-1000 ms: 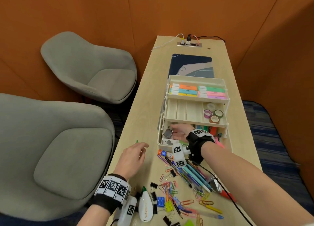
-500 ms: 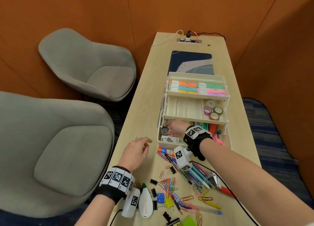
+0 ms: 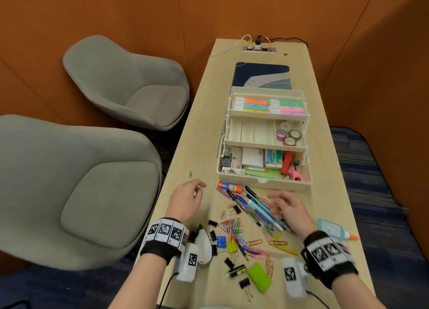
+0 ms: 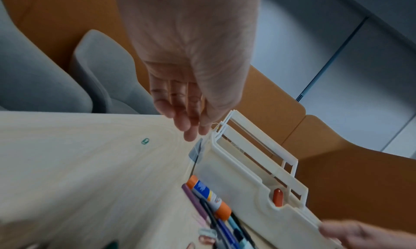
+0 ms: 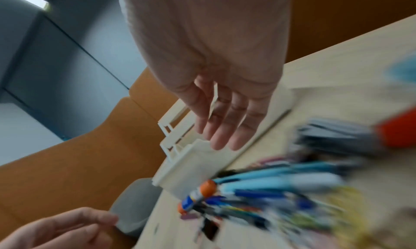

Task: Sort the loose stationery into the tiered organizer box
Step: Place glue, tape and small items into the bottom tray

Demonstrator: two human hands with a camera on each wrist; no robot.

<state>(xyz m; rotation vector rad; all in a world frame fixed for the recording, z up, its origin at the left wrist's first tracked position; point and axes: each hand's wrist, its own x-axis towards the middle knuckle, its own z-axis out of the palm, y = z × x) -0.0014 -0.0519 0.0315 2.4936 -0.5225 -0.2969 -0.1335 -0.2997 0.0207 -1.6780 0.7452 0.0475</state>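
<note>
The cream tiered organizer box stands open on the table, with highlighters on top, tape rolls in the middle tier and pads, staples and scissors in the bottom tray. In front of it lie a glue stick, several pens, paper clips and binder clips. My right hand hovers empty over the pens, fingers relaxed. My left hand rests near the table's left edge, loosely curled and holding nothing. A lone green paper clip lies just beyond it.
A white correction-tape dispenser, a green eraser and a glue bottle lie near the table's front. A dark mat and a power strip sit behind the box. Two grey chairs stand left of the table.
My right hand has drawn back out of the box's bottom tray, leaving the small item there, and now hovers over the pens. The left hand has barely moved.
</note>
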